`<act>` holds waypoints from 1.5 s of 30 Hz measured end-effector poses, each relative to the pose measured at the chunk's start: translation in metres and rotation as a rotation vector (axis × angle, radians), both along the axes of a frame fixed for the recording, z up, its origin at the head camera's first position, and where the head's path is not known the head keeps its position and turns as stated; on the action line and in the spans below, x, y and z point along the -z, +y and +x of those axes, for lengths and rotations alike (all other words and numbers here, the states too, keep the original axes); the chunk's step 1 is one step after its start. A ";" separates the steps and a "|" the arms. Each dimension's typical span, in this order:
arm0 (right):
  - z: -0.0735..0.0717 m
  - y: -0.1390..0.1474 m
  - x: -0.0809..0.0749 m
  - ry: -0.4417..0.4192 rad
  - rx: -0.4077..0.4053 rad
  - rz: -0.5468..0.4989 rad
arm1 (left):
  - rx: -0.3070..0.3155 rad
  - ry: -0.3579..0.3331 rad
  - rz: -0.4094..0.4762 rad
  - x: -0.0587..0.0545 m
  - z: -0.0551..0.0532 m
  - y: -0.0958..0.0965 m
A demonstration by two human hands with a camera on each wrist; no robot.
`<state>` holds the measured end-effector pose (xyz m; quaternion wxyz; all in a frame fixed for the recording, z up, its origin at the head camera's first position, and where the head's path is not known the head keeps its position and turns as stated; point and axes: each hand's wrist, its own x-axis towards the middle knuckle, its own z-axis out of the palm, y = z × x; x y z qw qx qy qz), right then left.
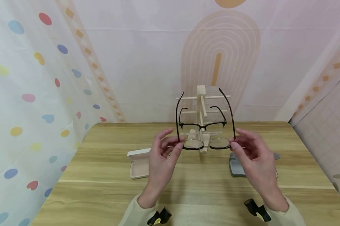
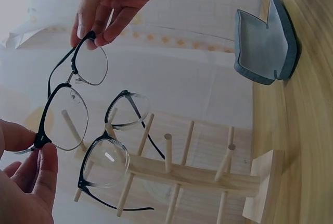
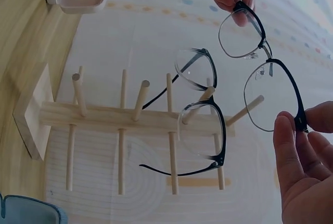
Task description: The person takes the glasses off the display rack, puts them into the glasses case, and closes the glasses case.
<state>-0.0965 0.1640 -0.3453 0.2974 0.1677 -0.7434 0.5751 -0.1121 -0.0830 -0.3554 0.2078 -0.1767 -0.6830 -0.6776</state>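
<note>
Both hands hold one pair of eyeglasses (image 1: 193, 148) in front of the rack, black along the browline with thin metal rims below. My left hand (image 1: 162, 158) pinches one end of the frame beside the hinge, and my right hand (image 1: 257, 160) pinches the other end. The temples are unfolded and point away toward the rack. Behind them, a second pair of black-topped eyeglasses (image 2: 91, 153) sits on a wooden display rack (image 3: 104, 114) with several pegs, its temples also unfolded.
An opened white case (image 1: 139, 169) with a beige inside lies left on the wooden table (image 1: 102, 194), partly behind the left hand. An opened grey-blue case (image 2: 260, 52) lies right, partly covered by the right hand. A patterned curtain (image 1: 147, 62) hangs behind the table.
</note>
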 end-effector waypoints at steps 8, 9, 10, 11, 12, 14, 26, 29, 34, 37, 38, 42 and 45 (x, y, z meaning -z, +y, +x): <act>0.004 0.001 0.009 0.030 -0.024 0.027 | -0.005 -0.024 -0.003 0.004 0.004 -0.003; 0.005 0.001 0.010 0.024 -0.024 0.031 | -0.005 -0.020 -0.004 0.005 0.004 -0.003; 0.005 0.002 0.011 0.021 -0.024 0.039 | -0.004 -0.016 -0.006 0.006 0.004 -0.003; 0.006 0.002 0.012 0.019 -0.024 0.045 | -0.002 -0.014 -0.006 0.006 0.004 -0.003; 0.006 0.003 0.013 0.022 -0.026 0.048 | -0.001 -0.010 -0.008 0.007 0.005 -0.004; 0.006 0.003 0.015 0.017 -0.031 0.047 | 0.000 -0.011 -0.009 0.008 0.005 -0.004; 0.007 0.002 0.023 0.048 -0.073 0.046 | 0.003 -0.065 0.008 0.011 0.008 -0.006; 0.009 0.002 0.024 0.026 -0.076 0.059 | 0.002 -0.076 0.013 0.012 0.009 -0.006; 0.011 0.003 0.026 -0.014 -0.075 0.082 | 0.008 -0.064 0.014 0.016 0.010 -0.008; 0.011 0.004 0.028 -0.027 -0.091 0.084 | 0.007 -0.051 0.010 0.018 0.010 -0.009; 0.011 0.004 0.028 -0.031 -0.099 0.085 | 0.005 -0.048 0.010 0.018 0.010 -0.009; 0.010 0.005 0.031 -0.039 -0.122 0.089 | -0.005 -0.046 0.000 0.021 0.011 -0.010; 0.009 0.005 0.033 -0.031 -0.128 0.104 | -0.007 -0.044 -0.006 0.023 0.011 -0.011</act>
